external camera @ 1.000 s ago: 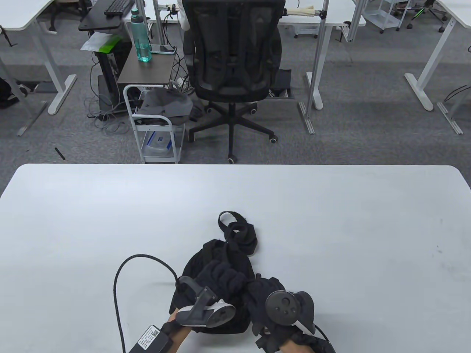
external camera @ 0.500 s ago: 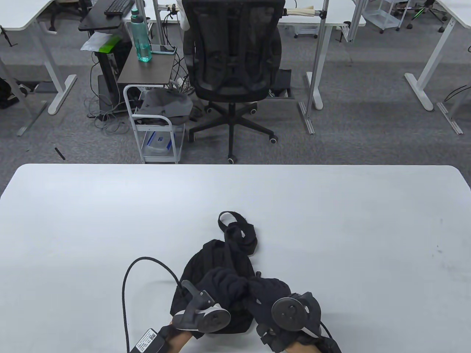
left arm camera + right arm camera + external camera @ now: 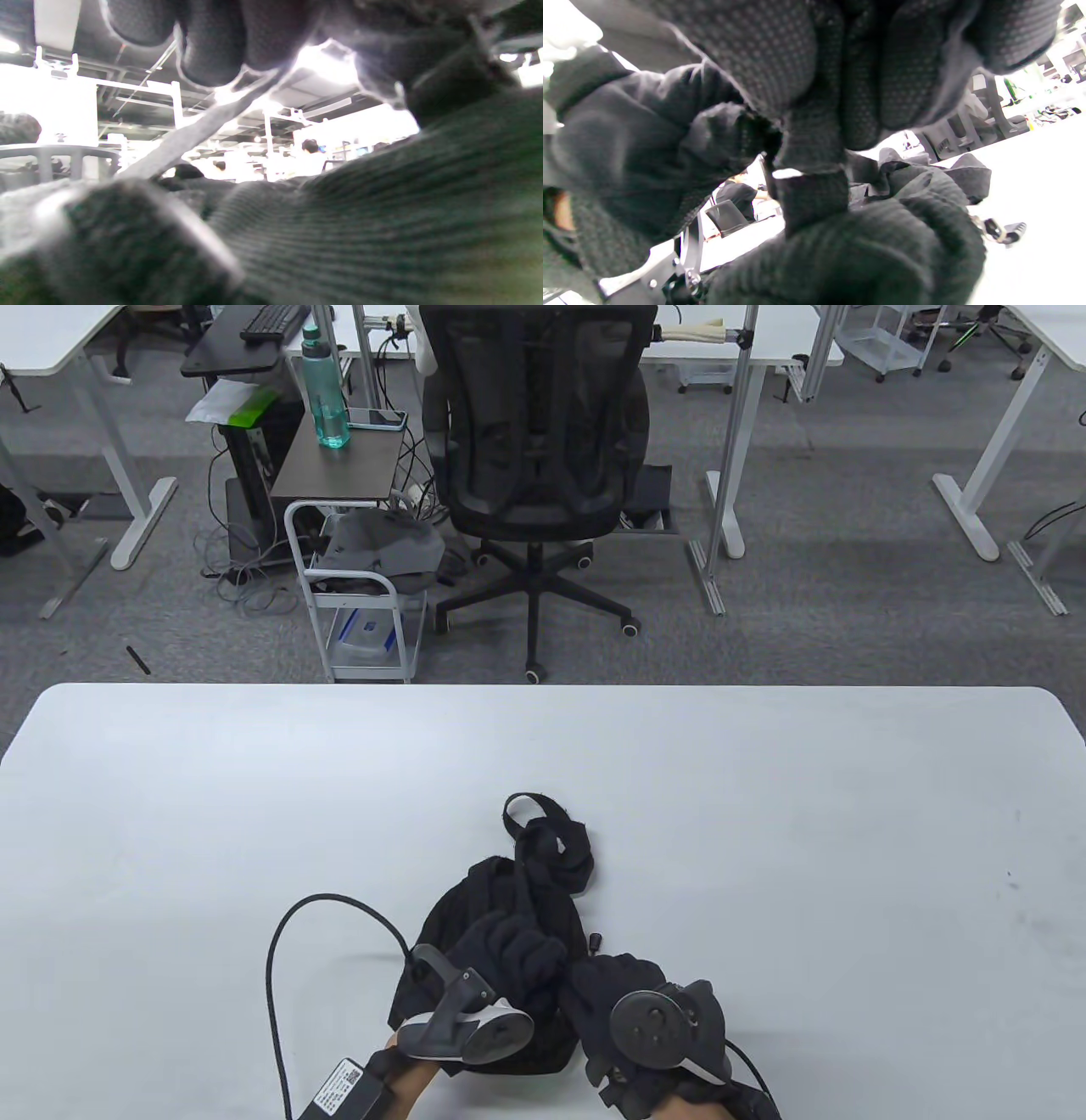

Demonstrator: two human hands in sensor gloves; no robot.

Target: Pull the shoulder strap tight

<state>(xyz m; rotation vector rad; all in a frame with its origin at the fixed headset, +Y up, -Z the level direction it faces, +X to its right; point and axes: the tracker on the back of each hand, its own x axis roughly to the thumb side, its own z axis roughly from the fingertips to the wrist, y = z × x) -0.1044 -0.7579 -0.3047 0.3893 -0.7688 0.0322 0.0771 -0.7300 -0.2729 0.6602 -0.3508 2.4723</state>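
Note:
A small black backpack (image 3: 496, 895) lies on the white table (image 3: 764, 814) near the front edge. Its shoulder straps (image 3: 551, 840) bunch in a loop at its far end. My left hand (image 3: 509, 950) rests on the bag's middle, and in the left wrist view its fingers (image 3: 212, 51) pinch a thin webbing strap (image 3: 186, 135) that runs taut and slanted. My right hand (image 3: 611, 984) is just right of it, touching it. In the right wrist view its fingers (image 3: 865, 84) grip a wider black strap (image 3: 812, 199) above the bag's fabric (image 3: 861, 254).
A black cable (image 3: 276, 933) loops on the table left of the bag, from my left wrist. A zip pull (image 3: 596, 937) lies beside the bag. Beyond the far edge stand an office chair (image 3: 534, 432) and a white cart (image 3: 365, 585).
Both hands shifted slightly right and toward me half a second ago, then came back left. The cable loop swayed with them. The bag and strap loop barely moved.

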